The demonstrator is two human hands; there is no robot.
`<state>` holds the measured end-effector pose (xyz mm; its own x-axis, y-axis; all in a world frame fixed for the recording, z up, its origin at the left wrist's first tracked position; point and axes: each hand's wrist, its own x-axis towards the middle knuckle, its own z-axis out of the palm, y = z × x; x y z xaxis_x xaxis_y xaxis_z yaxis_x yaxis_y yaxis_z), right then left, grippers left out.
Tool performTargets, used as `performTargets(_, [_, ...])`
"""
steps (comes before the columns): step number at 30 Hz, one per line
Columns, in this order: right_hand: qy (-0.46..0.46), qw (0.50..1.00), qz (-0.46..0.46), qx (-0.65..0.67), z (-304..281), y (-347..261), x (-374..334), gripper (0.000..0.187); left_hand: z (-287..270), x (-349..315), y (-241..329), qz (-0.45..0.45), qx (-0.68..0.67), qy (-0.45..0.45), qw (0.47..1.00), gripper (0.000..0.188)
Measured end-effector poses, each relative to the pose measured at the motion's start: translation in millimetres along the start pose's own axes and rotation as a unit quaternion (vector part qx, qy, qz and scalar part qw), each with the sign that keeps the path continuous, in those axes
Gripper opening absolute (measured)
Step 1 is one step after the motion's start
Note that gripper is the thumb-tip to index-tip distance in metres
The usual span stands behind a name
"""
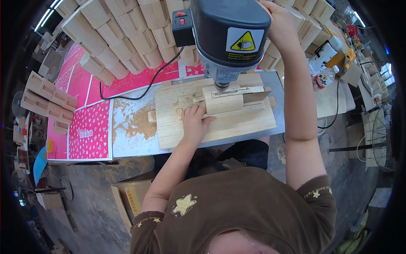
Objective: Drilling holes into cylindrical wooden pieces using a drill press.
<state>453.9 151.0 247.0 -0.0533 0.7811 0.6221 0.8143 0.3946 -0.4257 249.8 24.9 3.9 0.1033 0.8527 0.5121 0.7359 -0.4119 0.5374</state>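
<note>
The one pale curved wooden block (223, 103) lies in the flat wooden jig board (215, 122) near the desk (277, 86) front edge, under the single grey drill press head (226, 36). The left hand (193, 122) lies flat, fingers spread, touching the block's left end. The right hand (277, 19) is raised beside the drill head; its fingers' grip cannot be told.
</note>
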Motion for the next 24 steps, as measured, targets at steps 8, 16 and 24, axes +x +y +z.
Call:
performTargets(8, [0.087, 0.99, -0.067, 0.084, -25, -19, -126, 0.024, 6, 4, -8, 0.027, -0.018, 0.009, 0.999, 0.052])
performTargets(16, [0.194, 0.959, -0.153, 0.14, 59, 28, -186, 0.014, -1, -5, -6, 0.03, -0.053, -0.006, 0.998, 0.04])
performTargets(24, [0.191, 0.962, -0.165, 0.108, -6, -10, -113, 0.014, -1, 1, -2, 0.011, -0.052, -0.016, 0.998, 0.038])
